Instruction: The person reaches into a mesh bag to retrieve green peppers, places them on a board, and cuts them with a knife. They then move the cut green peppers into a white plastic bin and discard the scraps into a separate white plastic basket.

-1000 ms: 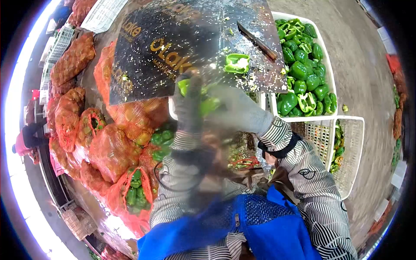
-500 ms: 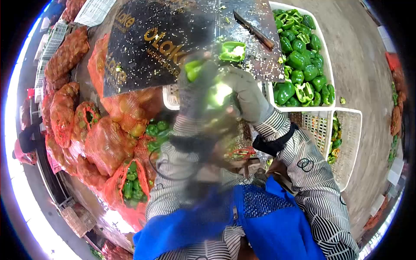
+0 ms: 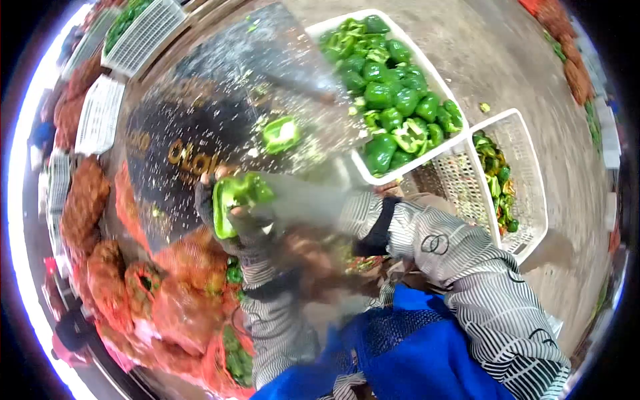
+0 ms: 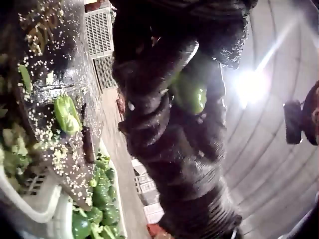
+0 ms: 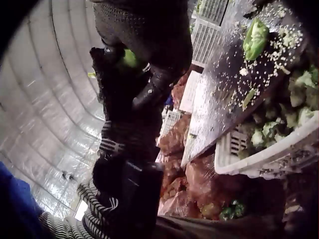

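Observation:
In the head view, the grey-gloved left hand (image 3: 250, 233) grips a cut green pepper (image 3: 225, 203), its pale inside showing. The right hand (image 3: 297, 197), blurred, meets it from the right. The left wrist view has the right hand's fingers (image 4: 149, 102) curled at the green pepper (image 4: 189, 94), close under the dark left hand. Gloved fingers cover most of the pepper (image 5: 130, 59) in the right wrist view. Another pepper half (image 3: 281, 135) lies cut side up on the dark board (image 3: 220, 113), among scattered seeds. A knife (image 4: 88, 144) rests near it.
Beyond the board's right edge stands a white crate (image 3: 447, 80) of green peppers. A second crate (image 3: 533, 200) with pepper scraps is nearer, at the right. Red mesh sacks (image 3: 183, 313) crowd the left, with white baskets (image 3: 100, 113) behind.
The head view has turned, so the board and crates appear rotated and shifted left. Both hands stand further left in it, and the held pepper's cut inside shows more plainly.

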Action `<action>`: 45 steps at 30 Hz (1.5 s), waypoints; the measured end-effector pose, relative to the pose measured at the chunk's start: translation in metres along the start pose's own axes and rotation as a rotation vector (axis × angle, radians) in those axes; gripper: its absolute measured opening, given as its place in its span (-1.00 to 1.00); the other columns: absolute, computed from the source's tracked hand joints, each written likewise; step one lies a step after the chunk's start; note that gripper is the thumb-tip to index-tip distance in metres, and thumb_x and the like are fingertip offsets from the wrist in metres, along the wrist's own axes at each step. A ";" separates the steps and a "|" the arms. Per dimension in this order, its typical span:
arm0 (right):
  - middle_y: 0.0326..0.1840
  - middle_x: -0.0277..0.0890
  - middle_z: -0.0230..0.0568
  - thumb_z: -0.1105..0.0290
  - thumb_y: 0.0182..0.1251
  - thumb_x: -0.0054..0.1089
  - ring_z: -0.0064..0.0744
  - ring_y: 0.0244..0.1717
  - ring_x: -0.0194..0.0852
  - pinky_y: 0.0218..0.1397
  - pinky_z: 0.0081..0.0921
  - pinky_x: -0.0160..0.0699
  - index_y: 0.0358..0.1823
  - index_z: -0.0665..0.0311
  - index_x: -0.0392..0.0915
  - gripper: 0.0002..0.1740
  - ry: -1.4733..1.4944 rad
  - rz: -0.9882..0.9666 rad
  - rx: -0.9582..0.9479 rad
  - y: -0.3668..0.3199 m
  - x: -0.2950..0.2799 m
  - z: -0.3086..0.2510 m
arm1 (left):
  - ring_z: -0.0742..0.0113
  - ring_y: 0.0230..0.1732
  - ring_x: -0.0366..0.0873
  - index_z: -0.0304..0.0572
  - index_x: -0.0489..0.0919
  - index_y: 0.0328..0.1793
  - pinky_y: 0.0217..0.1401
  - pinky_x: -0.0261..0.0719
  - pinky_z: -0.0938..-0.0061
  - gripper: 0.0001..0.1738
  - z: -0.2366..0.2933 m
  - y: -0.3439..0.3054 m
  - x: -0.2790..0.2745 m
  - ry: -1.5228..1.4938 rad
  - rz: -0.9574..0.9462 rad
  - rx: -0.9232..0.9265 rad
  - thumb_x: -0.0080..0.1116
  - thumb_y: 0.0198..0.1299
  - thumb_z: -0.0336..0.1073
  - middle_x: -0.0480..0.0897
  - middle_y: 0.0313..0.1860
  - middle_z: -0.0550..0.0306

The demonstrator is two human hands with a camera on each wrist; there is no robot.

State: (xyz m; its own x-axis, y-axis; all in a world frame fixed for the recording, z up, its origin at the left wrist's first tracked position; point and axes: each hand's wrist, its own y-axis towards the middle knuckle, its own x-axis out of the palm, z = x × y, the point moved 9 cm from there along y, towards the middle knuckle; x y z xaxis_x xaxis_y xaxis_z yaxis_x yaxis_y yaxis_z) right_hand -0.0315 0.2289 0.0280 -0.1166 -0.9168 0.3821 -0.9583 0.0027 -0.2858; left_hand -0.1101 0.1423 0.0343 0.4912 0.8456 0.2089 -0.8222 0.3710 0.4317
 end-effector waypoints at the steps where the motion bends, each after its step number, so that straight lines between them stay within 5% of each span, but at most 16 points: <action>1: 0.20 0.44 -0.03 0.49 0.27 0.24 -0.33 -0.17 0.63 -0.28 -0.51 0.78 0.51 0.33 0.07 -0.20 0.061 0.074 -0.082 -0.005 -0.017 -0.001 | 0.11 0.15 0.52 -0.40 0.19 0.45 0.21 0.59 0.28 -0.13 0.004 0.002 0.021 0.033 -0.028 -0.005 0.28 0.26 0.08 0.48 0.20 -0.15; 7: 0.05 0.56 -0.07 0.57 0.18 0.24 -0.39 -0.14 0.63 -0.10 -0.44 0.71 0.31 0.43 0.31 -0.37 -0.125 0.652 -0.302 -0.052 -0.156 -0.039 | 0.22 0.34 0.39 -0.26 0.24 0.51 0.36 0.40 0.39 -0.13 -0.018 0.001 0.078 0.750 -0.509 0.128 0.41 0.05 -0.50 0.40 0.40 -0.04; 10: 0.15 0.54 0.03 0.68 0.17 0.10 -0.23 0.05 0.58 0.12 -0.42 0.56 0.32 0.34 0.38 -0.39 -0.802 1.113 -0.619 -0.126 -0.225 -0.078 | 0.24 0.10 0.56 -0.21 0.40 0.41 0.19 0.54 0.40 -0.29 -0.065 0.017 0.060 0.870 -0.348 -0.081 0.40 0.09 -0.45 0.55 0.25 0.03; 12: 0.38 0.35 0.09 0.60 0.23 0.05 -0.07 0.24 0.49 0.19 -0.23 0.61 0.45 0.11 0.26 -0.31 -1.332 1.228 -0.158 -0.143 -0.264 -0.063 | 0.11 0.07 0.60 -0.16 0.53 0.23 0.18 0.56 0.31 -0.47 -0.075 0.032 0.069 0.952 -0.347 -0.094 0.39 0.10 -0.32 0.61 0.09 -0.04; 14: 0.54 0.08 0.16 0.56 0.23 0.10 0.11 0.41 0.30 0.35 -0.16 0.45 0.52 0.10 0.12 -0.22 -1.506 0.904 0.451 -0.126 -0.287 -0.007 | 0.00 0.09 0.59 -0.17 0.56 0.14 0.20 0.54 0.24 -0.54 -0.116 0.032 0.067 1.051 -0.374 -0.026 0.37 0.11 -0.25 0.62 0.07 -0.07; 19: 0.61 -0.04 0.11 0.41 0.32 -0.02 0.06 0.63 -0.12 0.54 0.18 -0.01 0.57 0.14 0.03 -0.24 -1.690 0.677 0.615 -0.108 -0.290 0.057 | -0.04 0.23 0.50 -0.06 0.51 0.29 0.33 0.43 0.12 -0.32 -0.143 0.026 0.113 1.249 -0.558 -0.255 0.37 0.05 0.01 0.58 0.19 -0.08; 23: 0.59 0.06 -0.04 0.34 0.33 0.03 0.05 0.62 -0.11 0.49 0.36 -0.07 0.47 0.10 0.23 -0.36 -1.728 0.613 0.531 -0.096 -0.249 0.023 | -0.03 0.23 0.51 -0.08 0.48 0.31 0.32 0.44 0.11 -0.26 -0.144 0.024 0.118 1.369 -0.569 -0.435 0.39 0.02 0.06 0.59 0.19 -0.10; 26: 0.27 0.46 -0.05 0.22 0.33 0.16 -0.02 0.30 0.39 0.32 -0.15 0.39 0.30 0.13 0.44 -0.49 -1.288 0.780 -0.039 -0.083 -0.227 -0.009 | 0.14 0.04 0.61 -0.16 0.47 0.25 0.14 0.59 0.25 -0.38 -0.154 0.022 0.109 1.069 -0.533 -0.341 0.37 0.10 -0.09 0.64 0.03 -0.05; 29: 0.05 0.60 -0.03 0.33 0.31 0.15 -0.05 0.10 0.54 0.17 -0.36 0.51 0.19 0.20 0.51 -0.58 -0.450 0.698 -0.124 -0.062 -0.205 -0.006 | 0.34 -0.02 0.57 -0.22 0.45 0.21 0.07 0.60 0.49 -0.54 -0.113 0.008 0.119 0.131 -0.366 -0.640 0.24 0.17 -0.49 0.60 0.02 0.11; 32: -0.06 0.64 -0.08 0.42 0.28 0.12 -0.22 -0.06 0.60 0.08 -0.40 0.56 0.19 0.27 0.53 -0.58 -0.643 0.476 -0.568 -0.038 -0.174 -0.030 | 0.35 0.00 0.56 -0.23 0.44 0.20 0.08 0.60 0.47 -0.54 -0.053 -0.005 0.136 0.200 -0.452 -0.448 0.23 0.15 -0.54 0.59 0.04 0.11; 34: -0.07 0.65 -0.10 0.48 0.25 0.10 -0.27 -0.07 0.61 0.05 -0.41 0.58 0.15 0.30 0.56 -0.60 -0.369 0.544 -0.356 -0.024 -0.173 -0.014 | 0.35 0.01 0.55 -0.22 0.41 0.21 0.10 0.59 0.46 -0.50 -0.038 -0.020 0.144 -0.063 -0.398 -0.543 0.25 0.12 -0.57 0.57 0.01 0.12; 36: -0.08 0.65 -0.09 0.48 0.23 0.10 -0.26 -0.07 0.63 0.02 -0.40 0.60 0.03 0.28 0.61 -0.67 -0.841 0.634 -0.932 -0.032 -0.135 -0.048 | 0.35 0.00 0.56 -0.21 0.39 0.23 0.09 0.60 0.47 -0.46 -0.034 -0.018 0.137 0.375 -0.438 -0.410 0.27 0.11 -0.58 0.57 0.02 0.10; 37: -0.10 0.59 -0.14 0.30 0.34 0.11 -0.29 0.01 0.53 0.12 -0.41 0.46 -0.02 0.29 0.61 -0.71 -0.154 0.421 -0.476 -0.004 -0.158 -0.009 | 0.42 -0.07 0.56 -0.21 0.44 0.20 0.00 0.59 0.53 -0.55 -0.033 -0.025 0.134 0.079 -0.331 -0.516 0.26 0.18 -0.51 0.59 -0.04 0.15; 40: -0.10 0.59 -0.07 0.32 0.24 0.17 -0.21 -0.04 0.57 0.07 -0.39 0.48 -0.01 0.28 0.61 -0.68 -1.130 0.449 -0.876 -0.003 -0.116 -0.040 | 0.52 -0.16 0.55 -0.21 0.50 0.15 -0.10 0.56 0.60 -0.66 -0.035 -0.031 0.124 -0.258 -0.339 -0.797 0.22 0.25 -0.44 0.61 -0.12 0.23; 42: -0.13 0.59 -0.07 0.30 0.18 0.23 -0.13 -0.06 0.58 0.07 -0.37 0.50 0.00 0.26 0.61 -0.64 -1.133 0.373 -0.785 -0.001 -0.110 -0.043 | 0.59 -0.26 0.50 -0.22 0.54 0.11 -0.18 0.49 0.65 -0.73 -0.013 -0.018 0.118 0.036 -0.415 -0.539 0.13 0.33 -0.34 0.60 -0.21 0.31; 45: -0.01 0.62 -0.09 0.17 0.09 0.35 -0.02 0.07 0.55 0.18 -0.24 0.50 0.08 0.18 0.60 -0.50 -0.452 0.292 -0.185 0.040 -0.137 0.001 | 0.61 -0.34 0.41 -0.27 0.52 0.19 -0.26 0.43 0.65 -0.67 -0.023 -0.031 0.103 -0.257 -0.444 -0.890 0.01 0.40 -0.28 0.57 -0.22 0.32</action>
State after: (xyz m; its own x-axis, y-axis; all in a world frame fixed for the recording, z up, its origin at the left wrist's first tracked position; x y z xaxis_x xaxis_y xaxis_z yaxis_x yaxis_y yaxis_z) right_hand -0.0533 0.3537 -0.0367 -0.2990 -0.9472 -0.1156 -0.9377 0.3141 -0.1484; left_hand -0.0407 0.2268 0.0226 0.7637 0.4936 0.4160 -0.4149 0.8690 -0.2695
